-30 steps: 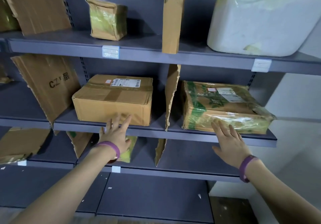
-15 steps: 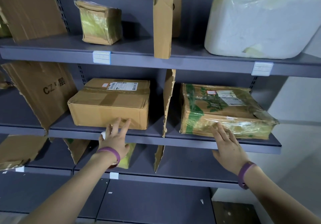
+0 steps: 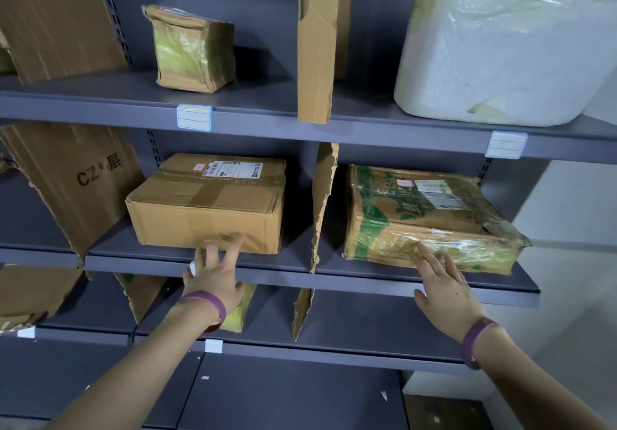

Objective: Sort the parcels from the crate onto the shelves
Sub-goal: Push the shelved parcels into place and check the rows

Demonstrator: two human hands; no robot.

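Two parcels, mid-frame shelf (image 3: 367,284): stiff taped carton (image 3: 207,202), slippery film-wrapped box (image 3: 430,219); likely grip undersides; left hand (image 3: 213,279), right hand (image 3: 444,289) spread, fingertips touching fronts.

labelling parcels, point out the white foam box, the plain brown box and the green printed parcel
white foam box (image 3: 500,49), head view, front face.
plain brown box (image 3: 207,226), head view, front face.
green printed parcel (image 3: 417,202), head view, top face.

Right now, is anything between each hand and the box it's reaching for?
Nothing visible. The left hand has fingertips on the brown cardboard box; the right hand touches the plastic-wrapped green-printed box. The torn cardboard divider stands between the boxes.
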